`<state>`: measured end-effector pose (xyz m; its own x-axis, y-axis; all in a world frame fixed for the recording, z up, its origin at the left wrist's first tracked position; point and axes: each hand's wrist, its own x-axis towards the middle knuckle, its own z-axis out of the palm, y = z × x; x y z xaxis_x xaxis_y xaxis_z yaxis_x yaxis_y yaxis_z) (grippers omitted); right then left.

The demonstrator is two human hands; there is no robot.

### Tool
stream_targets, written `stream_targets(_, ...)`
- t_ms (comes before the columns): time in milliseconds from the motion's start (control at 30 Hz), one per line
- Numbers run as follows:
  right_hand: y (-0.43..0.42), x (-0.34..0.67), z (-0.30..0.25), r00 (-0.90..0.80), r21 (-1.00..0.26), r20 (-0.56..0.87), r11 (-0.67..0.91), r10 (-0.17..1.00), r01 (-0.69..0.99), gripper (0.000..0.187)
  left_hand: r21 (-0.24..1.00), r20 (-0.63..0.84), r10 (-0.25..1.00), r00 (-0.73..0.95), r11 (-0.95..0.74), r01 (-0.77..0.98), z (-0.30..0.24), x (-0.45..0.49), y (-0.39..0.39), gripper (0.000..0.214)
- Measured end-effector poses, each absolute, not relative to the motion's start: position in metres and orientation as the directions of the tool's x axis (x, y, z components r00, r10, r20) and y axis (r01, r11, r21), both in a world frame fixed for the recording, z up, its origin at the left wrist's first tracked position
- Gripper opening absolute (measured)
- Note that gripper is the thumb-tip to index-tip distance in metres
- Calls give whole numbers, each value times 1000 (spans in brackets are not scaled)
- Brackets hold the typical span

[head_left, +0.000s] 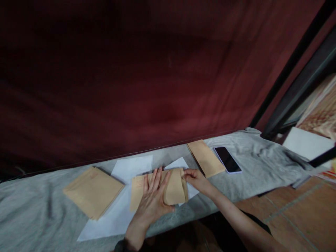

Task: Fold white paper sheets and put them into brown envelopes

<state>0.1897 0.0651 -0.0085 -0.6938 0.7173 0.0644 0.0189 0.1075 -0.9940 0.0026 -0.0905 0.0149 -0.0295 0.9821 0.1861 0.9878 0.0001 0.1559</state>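
Observation:
A tan paper envelope lies in front of me on the grey cloth, over sheets of white paper. My left hand rests flat across it with the fingers spread. At the envelope's right end, my right hand pinches the edge by the flap between thumb and fingers. Faint red print shows near its left end. To the left is a stack of tan envelopes, partly on the white paper. More tan envelopes lie beyond my right hand.
A phone with a pale purple edge lies at the right on the grey cloth. A dark red curtain-like surface rises behind. Dark poles and a white board stand at the right, above a tiled floor.

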Motion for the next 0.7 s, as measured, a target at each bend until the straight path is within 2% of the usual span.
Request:
stream_targets(333, 67, 191, -8, -735, -994, 49, 108, 676, 33, 25, 161, 297, 953, -53, 5, 987, 20, 6, -89, 117)
stream_targets(500, 71, 190, -19, -722, -974, 70, 203, 688, 99, 15, 158, 263, 964, -36, -6, 987, 18, 5, -88, 114)
stream_targets(600, 73, 191, -21, -708, -958, 103, 262, 699, 120, 18, 178, 237, 971, -36, -7, 984, 19, 4, -88, 114)
stream_targets(700, 78, 193, -18, -638, -956, 136, 268, 758, 115, 21, 208, 243, 967, -80, 29, 978, 20, 1, -89, 115)
